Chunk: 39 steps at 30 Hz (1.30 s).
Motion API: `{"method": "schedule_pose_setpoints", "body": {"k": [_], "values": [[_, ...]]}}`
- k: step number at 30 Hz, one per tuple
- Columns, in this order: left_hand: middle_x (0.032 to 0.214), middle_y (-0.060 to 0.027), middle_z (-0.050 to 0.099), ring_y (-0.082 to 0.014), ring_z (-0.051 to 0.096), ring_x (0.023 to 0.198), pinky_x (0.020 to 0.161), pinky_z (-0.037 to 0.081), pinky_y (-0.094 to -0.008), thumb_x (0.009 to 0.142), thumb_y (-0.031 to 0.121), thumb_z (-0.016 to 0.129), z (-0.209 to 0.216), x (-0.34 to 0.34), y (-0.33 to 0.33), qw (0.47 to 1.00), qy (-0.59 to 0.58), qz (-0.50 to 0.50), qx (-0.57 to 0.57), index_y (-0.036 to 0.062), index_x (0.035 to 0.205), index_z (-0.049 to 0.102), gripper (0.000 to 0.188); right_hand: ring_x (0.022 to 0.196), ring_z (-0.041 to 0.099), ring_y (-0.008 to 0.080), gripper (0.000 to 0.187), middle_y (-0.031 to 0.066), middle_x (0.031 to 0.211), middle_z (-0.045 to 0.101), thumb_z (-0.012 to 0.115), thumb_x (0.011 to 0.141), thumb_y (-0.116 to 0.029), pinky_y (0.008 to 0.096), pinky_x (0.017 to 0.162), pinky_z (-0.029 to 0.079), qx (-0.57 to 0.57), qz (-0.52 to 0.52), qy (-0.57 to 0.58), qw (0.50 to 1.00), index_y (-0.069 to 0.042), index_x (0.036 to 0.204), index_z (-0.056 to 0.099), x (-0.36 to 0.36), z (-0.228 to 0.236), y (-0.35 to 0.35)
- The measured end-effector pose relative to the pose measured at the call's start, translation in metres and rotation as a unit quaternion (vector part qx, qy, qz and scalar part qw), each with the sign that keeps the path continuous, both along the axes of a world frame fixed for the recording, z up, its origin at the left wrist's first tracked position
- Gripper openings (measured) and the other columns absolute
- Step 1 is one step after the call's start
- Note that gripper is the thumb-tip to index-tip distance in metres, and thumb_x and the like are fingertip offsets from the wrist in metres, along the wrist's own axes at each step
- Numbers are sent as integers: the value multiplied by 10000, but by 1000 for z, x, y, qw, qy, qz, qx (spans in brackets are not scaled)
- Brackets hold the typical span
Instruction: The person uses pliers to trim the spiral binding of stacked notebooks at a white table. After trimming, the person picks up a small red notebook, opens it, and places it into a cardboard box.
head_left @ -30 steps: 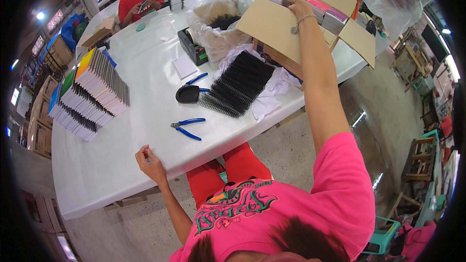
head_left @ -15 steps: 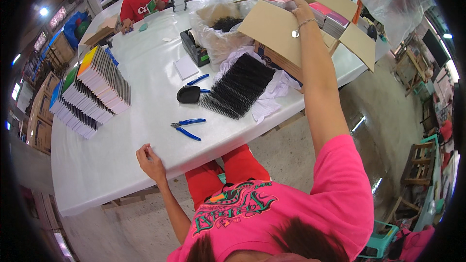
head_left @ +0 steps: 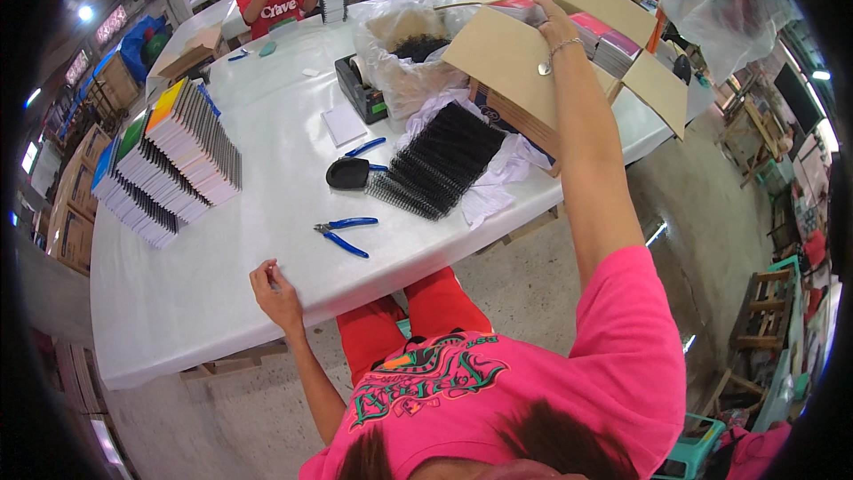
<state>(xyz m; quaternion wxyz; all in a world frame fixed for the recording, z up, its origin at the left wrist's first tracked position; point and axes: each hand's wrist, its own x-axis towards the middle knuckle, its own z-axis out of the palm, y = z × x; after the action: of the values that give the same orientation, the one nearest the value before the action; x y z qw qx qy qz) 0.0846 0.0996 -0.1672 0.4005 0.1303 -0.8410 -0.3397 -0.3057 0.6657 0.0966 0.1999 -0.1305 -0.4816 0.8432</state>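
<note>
My right hand reaches over the raised flap of a cardboard box and is at red-covered notebooks inside. The flap and the hand itself hide its fingertips, so I cannot make out its grip. More notebooks with pink-red covers fill the box's right side. My left hand rests at the table's near edge, fingers loosely bent and apart, holding nothing. Beyond it lie blue-handled cutters with their handles spread. Farther up, a pile of black spiral binding coils lies on white cloth.
Stacks of spiral notebooks stand on the left of the white table. A black scoop-shaped piece, a white pad, a tape dispenser and a plastic-lined container stand mid-table. A person in red sits across.
My right hand stays at the notebooks in the box and my left hand has hardly moved. The person across has straightened and raised a hand beside the notebook stack.
</note>
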Motion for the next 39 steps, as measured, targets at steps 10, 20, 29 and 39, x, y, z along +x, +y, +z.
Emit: {"method": "schedule_pose_setpoints", "body": {"k": [10,20,29,39], "values": [[959,-99,603,-226,590,804,751,489,-336,924,-18,577,-1,-2,0,1000,5,-5,-5,3,1017,656,125,1097,639,444,779,308,1378,487,898,755,-270,590,672,605,22,118,29,992,20,1360,502,-35,-14,51],[948,-95,604,-203,578,796,732,474,-321,927,-5,579,1,8,-5,1000,-4,-11,3,3,1031,658,131,1169,574,289,553,167,1263,609,863,756,-194,427,961,500,94,-1,-33,995,5,1212,622,-22,-27,8],[973,-94,618,-202,593,810,757,490,-321,946,11,595,-2,-1,-6,999,31,-21,30,-10,1027,654,102,1073,660,324,474,111,1172,668,780,838,-215,495,953,540,-84,-38,180,979,-39,1233,588,-29,5,21],[1113,-65,610,-158,574,1039,928,474,-311,977,135,635,130,-30,30,955,37,-204,213,42,1261,619,299,1114,657,279,542,144,1244,660,759,891,-272,453,961,558,-52,189,231,953,-32,1328,546,150,-12,-135]]}}
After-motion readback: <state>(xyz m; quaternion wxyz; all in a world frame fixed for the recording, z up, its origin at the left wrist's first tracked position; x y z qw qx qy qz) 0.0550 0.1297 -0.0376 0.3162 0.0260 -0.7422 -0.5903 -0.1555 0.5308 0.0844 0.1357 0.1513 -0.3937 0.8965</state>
